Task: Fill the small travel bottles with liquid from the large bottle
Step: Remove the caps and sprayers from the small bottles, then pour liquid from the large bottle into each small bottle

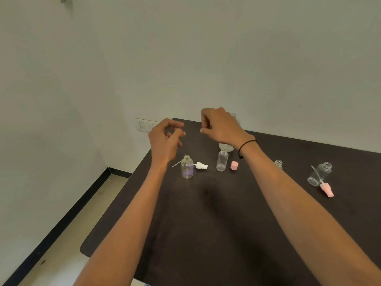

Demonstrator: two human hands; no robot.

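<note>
The left hand point(165, 139) hangs in the air above the far left part of the dark table point(216, 223), fingers loosely curled and holding nothing. The right hand point(221, 125) is raised beside it, a little farther back, its fingers also bent with nothing between them; a black band point(246, 146) circles its wrist. Both forearms reach in from the near edge, apart from each other.

Nearest among the bottles, at the right, a clear small bottle point(319, 174) stands uncapped and looks tilted by the wide lens, with a pink spray top point(326, 189) lying on the table just in front of it, its thin tube running up against the bottle. On the left an open clear bottle with purple print point(187, 167) stands upright, and a white spray pump point(201, 166) lies on its side just behind it, its tube showing to the bottle's left. Near the middle, a slimmer clear bottle point(222, 161) stands upright and open, with a pink cap point(234, 165) just to its right. Another small bottle point(278, 163) is mostly hidden behind the right forearm; only its threaded neck shows.

Farthest back, the large bottle point(226, 146) stands against the wall, mostly covered by the right hand, with only its pale base and a bit of its top visible. A wall switch plate point(144, 125) sits beyond the table's far left corner.
</note>
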